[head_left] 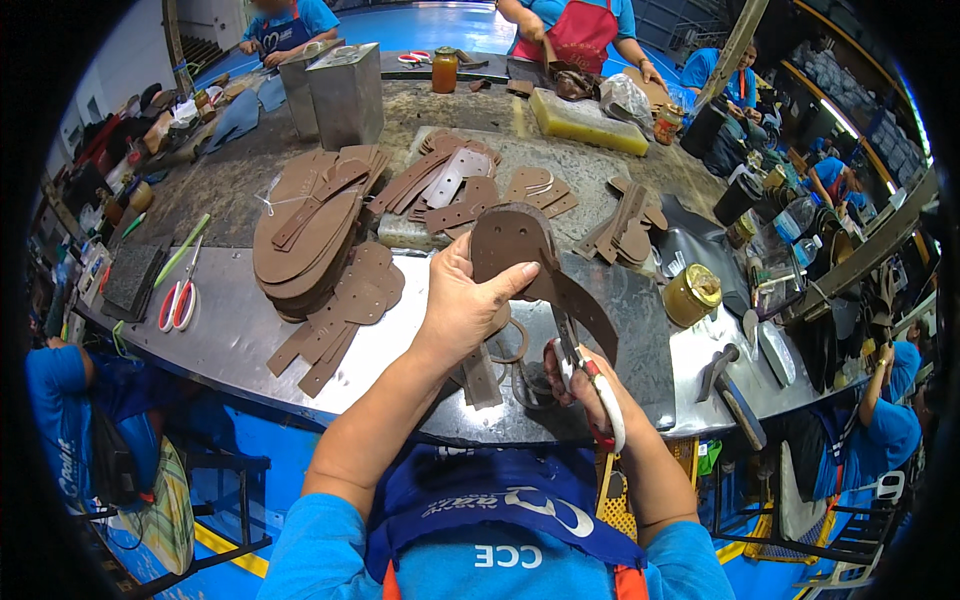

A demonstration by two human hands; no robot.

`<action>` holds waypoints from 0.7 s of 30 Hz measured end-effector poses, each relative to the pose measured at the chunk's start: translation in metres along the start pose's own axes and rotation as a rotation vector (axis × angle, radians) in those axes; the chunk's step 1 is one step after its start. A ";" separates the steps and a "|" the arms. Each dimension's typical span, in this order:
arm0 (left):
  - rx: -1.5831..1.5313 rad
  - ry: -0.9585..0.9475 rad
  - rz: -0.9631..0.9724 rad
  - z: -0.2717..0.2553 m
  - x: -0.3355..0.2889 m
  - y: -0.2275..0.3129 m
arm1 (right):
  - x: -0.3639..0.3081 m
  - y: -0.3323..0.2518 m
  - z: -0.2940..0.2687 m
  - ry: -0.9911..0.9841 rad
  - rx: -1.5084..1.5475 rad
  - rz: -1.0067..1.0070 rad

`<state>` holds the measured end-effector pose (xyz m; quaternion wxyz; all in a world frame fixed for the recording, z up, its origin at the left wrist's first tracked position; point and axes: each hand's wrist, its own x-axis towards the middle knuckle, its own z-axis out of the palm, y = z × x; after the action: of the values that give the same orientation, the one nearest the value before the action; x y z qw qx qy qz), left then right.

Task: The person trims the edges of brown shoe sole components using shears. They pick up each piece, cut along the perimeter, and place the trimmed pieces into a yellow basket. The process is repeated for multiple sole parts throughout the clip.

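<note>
Here, the brown leather piece (505, 245) was held up above the metal tabletop (225, 310), on the person's side of the leather stacks. The left hand (462, 300) had its fingers clamped on that piece, thumb pressed flat over the punched face. The right hand (605, 390) was closed around the red-and-white handles of the scissors (578, 365), whose blades pointed up to the piece's lower right edge; how far they bit was hidden. A curved tail of leather swung out rightward, over a dark board (645, 365).

On the left, the pile of brown soles (300, 235) and the strap pieces (370, 285) stood near the left forearm, with a band of shiny metal between. On the right, room ran across the board as far as the jar (692, 295) and the hammer (735, 395), whose handle end reached past the tabletop's near edge.
</note>
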<state>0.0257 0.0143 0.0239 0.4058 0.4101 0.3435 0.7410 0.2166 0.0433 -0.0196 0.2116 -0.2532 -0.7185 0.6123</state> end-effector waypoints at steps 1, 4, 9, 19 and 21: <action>0.016 0.013 0.022 0.002 -0.002 -0.001 | 0.000 0.000 0.002 0.023 -0.014 -0.027; -0.024 0.059 0.030 0.007 -0.005 -0.003 | 0.002 -0.001 0.004 0.077 -0.100 -0.082; -0.028 0.050 0.022 0.008 -0.003 -0.004 | 0.003 -0.001 0.001 0.091 -0.148 -0.053; -0.041 0.014 -0.002 0.007 0.001 -0.002 | 0.001 0.001 -0.001 0.122 -0.108 -0.031; -0.026 0.030 0.028 0.009 0.001 -0.003 | 0.000 0.002 -0.003 0.102 -0.091 0.007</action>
<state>0.0340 0.0181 0.0256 0.3957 0.3983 0.3342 0.7570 0.2184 0.0458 -0.0212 0.2341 -0.2957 -0.7330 0.5661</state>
